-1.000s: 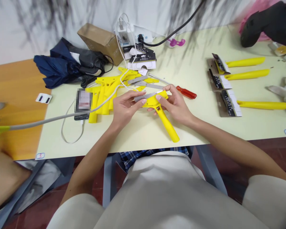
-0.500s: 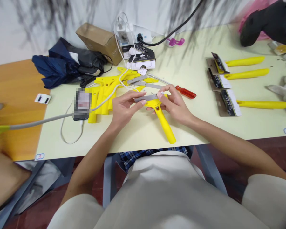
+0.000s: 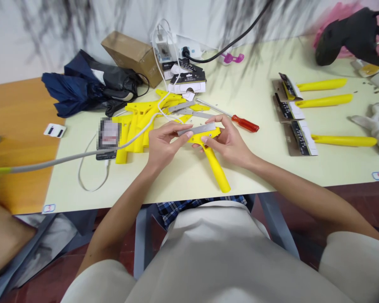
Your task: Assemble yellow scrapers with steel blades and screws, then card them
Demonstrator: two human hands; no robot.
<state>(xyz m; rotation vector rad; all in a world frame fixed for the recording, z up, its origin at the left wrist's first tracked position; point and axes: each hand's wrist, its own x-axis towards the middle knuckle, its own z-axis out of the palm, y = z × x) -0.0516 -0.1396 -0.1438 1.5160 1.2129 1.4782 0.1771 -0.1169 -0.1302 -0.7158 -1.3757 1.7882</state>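
Floor [image 3: 372, 202]: red tiles below;
Surface [image 3: 177, 185]: pale yellow;
Right hand [image 3: 232, 145]: grip holding a yellow scraper [image 3: 217, 170] over the surface's near middle;
Left hand [image 3: 162, 145]: grip pinching a metal blade [image 3: 198, 128] at the scraper's far edge;
Right: red screwdriver [image 3: 245, 124]; three carded scrapers [image 3: 344, 141];
Left: yellow handles [image 3: 140, 130];
Far: cardboard box [image 3: 131, 52] by a pale wall [image 3: 66, 25].

The right hand [image 3: 233, 145] has shifted its thumb off the blade [image 3: 202, 128].
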